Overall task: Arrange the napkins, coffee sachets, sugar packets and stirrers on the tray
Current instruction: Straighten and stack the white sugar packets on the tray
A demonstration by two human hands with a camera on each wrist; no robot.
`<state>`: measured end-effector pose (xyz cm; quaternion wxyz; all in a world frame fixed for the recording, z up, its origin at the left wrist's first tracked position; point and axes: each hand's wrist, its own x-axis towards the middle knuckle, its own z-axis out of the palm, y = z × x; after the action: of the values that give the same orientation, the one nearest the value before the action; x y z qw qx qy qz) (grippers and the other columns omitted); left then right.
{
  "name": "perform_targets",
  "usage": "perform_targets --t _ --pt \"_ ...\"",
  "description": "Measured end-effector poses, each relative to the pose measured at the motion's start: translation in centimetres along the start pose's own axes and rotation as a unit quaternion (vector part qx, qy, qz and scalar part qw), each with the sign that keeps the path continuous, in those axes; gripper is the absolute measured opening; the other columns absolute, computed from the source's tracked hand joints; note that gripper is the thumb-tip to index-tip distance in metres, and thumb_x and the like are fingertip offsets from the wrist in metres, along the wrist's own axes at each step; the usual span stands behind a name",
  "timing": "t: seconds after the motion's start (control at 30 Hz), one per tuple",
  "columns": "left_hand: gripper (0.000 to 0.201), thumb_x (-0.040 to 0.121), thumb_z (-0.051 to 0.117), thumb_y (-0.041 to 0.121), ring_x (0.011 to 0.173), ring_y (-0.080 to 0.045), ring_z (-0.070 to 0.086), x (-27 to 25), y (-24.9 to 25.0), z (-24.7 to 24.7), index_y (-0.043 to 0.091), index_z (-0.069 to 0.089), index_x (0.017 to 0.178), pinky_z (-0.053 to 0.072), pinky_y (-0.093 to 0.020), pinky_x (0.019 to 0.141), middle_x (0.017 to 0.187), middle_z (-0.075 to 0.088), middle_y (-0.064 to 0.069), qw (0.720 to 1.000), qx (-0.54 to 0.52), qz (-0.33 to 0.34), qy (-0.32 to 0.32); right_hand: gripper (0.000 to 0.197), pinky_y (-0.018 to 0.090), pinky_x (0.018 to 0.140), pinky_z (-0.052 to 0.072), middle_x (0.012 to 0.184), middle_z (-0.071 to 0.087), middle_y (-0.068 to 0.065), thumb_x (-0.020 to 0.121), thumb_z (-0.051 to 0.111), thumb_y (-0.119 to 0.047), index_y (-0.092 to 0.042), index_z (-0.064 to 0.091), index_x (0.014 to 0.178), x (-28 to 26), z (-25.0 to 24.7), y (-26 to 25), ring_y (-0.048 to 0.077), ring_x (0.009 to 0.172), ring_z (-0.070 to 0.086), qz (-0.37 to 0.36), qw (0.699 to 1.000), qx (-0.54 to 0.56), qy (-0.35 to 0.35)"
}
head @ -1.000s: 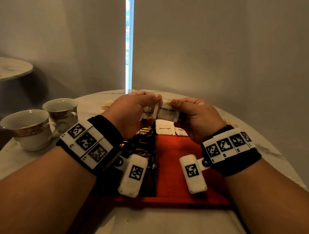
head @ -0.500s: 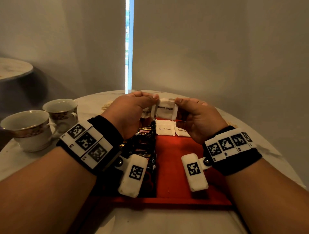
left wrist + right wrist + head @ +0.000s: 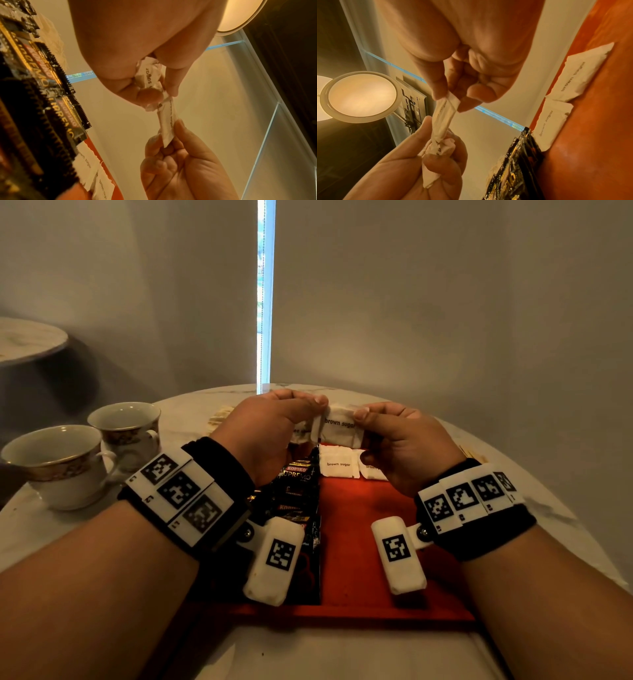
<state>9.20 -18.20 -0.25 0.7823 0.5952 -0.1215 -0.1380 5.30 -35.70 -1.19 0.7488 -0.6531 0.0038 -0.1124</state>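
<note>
Above the far end of the red tray (image 3: pixel 359 542), my left hand (image 3: pixel 308 409) grips a crumpled bunch of white brown-sugar packets (image 3: pixel 149 75). My right hand (image 3: pixel 359 422) pinches the other end of one sugar packet (image 3: pixel 342 426) that stretches between both hands. That packet (image 3: pixel 443 119) shows edge-on in the wrist views. Two more sugar packets (image 3: pixel 339 465) (image 3: pixel 371 470) lie flat at the tray's far edge. Black coffee sachets (image 3: pixel 298 491) lie overlapped in a row along the tray's left side, partly hidden under my left wrist.
Two gold-trimmed cups (image 3: pixel 61 463) (image 3: pixel 126 426) stand on the round marble table (image 3: pixel 41 542) to the left. Pale napkins (image 3: pixel 219 416) lie beyond my left hand. Wooden stirrers (image 3: pixel 472 453) peek out behind my right wrist. A second round table (image 3: pixel 27 340) stands at far left.
Both hands have lifted slightly. The packet between them is pulled out further from the bunch, and its label now faces me.
</note>
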Motion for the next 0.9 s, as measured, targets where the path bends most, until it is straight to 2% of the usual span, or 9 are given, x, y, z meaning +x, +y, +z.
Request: perform_targets --t 0.1,0.2,0.3,0.37,0.47,0.53,0.63,0.8,0.9 --pt "0.015 0.094 0.066 0.02 0.069 -0.019 0.067 0.0 0.0 0.1 0.007 0.065 0.101 0.049 -0.022 0.048 0.092 0.069 -0.01 1.0 0.006 0.001 0.013 0.009 0.027 0.046 0.034 0.089 0.071 0.018 0.088 0.067 -0.01 -0.006 0.062 0.095 0.4 -0.3 0.3 0.026 0.068 0.064 0.005 1.0 -0.005 0.018" --pt "0.012 0.094 0.066 0.021 0.07 -0.02 0.064 0.0 0.2 0.1 0.01 0.067 0.098 0.047 -0.022 0.051 0.088 0.07 -0.005 1.0 0.01 0.005 0.029 0.006 0.026 0.043 0.03 0.089 0.069 0.017 0.093 0.064 -0.011 -0.007 0.063 0.098 1.0 -1.1 0.8 0.02 0.057 0.062 0.033 0.998 -0.03 0.054" --pt "0.015 0.094 0.066 0.023 0.071 -0.018 0.063 -0.1 0.3 0.0 0.01 0.066 0.101 0.047 -0.021 0.049 0.089 0.069 -0.004 0.999 0.007 0.004 0.032 0.002 0.021 0.038 0.028 0.074 0.07 0.008 0.096 0.062 -0.012 -0.011 0.062 0.094 1.5 -1.8 1.4 0.015 0.049 0.057 0.091 0.991 -0.043 0.085" --pt "0.016 0.095 0.065 0.023 0.073 -0.019 0.064 -0.2 0.4 0.0 0.01 0.065 0.103 0.046 -0.021 0.05 0.09 0.069 -0.004 0.999 0.006 0.003 0.032 0.003 0.019 0.035 0.028 0.068 0.071 0.006 0.097 0.059 -0.01 -0.009 0.062 0.099 1.7 -2.2 1.8 0.014 0.047 0.056 0.127 0.987 -0.047 0.091" --pt "0.019 0.095 0.064 0.024 0.074 -0.018 0.064 -0.3 0.5 0.2 0.01 0.065 0.107 0.047 -0.022 0.053 0.09 0.069 -0.003 0.999 0.011 0.001 0.033 0.019 0.019 0.035 0.034 0.084 0.074 0.014 0.097 0.058 -0.007 -0.003 0.063 0.115 1.9 -2.6 2.3 0.014 0.048 0.059 0.176 0.978 -0.068 0.089" --pt "0.019 0.096 0.064 0.024 0.074 -0.018 0.064 -0.4 0.5 0.2 0.009 0.065 0.109 0.047 -0.023 0.054 0.09 0.069 -0.003 0.999 0.013 0.002 0.032 0.019 0.019 0.037 0.036 0.097 0.075 0.018 0.098 0.056 -0.006 -0.004 0.064 0.115 1.8 -2.7 2.4 0.013 0.051 0.062 0.204 0.973 -0.076 0.078" --pt "0.019 0.096 0.063 0.024 0.074 -0.018 0.064 -0.4 0.6 0.2 0.009 0.064 0.109 0.046 -0.024 0.056 0.09 0.068 -0.003 0.999 0.015 0.001 0.03 0.014 0.018 0.042 0.036 0.089 0.077 0.013 0.099 0.052 -0.005 -0.009 0.065 0.102 1.7 -2.8 2.5 0.011 0.053 0.061 0.228 0.968 -0.081 0.061" --pt "0.019 0.096 0.064 0.023 0.075 -0.019 0.064 -0.5 0.5 0.2 0.01 0.064 0.11 0.047 -0.025 0.057 0.09 0.069 -0.003 0.999 0.016 0.0 0.027 0.03 0.018 0.04 0.046 0.111 0.074 0.015 0.099 0.051 -0.004 -0.009 0.061 0.126 1.7 -2.8 2.6 0.011 0.058 0.068 0.264 0.959 -0.095 0.033" --pt "0.016 0.096 0.065 0.023 0.075 -0.018 0.064 -0.5 0.5 0.2 0.01 0.065 0.106 0.047 -0.025 0.057 0.089 0.069 -0.003 0.999 0.017 -0.001 0.029 0.027 0.019 0.045 0.051 0.108 0.075 0.016 0.098 0.054 -0.005 -0.007 0.06 0.125 1.4 -2.6 2.4 0.016 0.062 0.071 0.257 0.961 -0.097 0.031"
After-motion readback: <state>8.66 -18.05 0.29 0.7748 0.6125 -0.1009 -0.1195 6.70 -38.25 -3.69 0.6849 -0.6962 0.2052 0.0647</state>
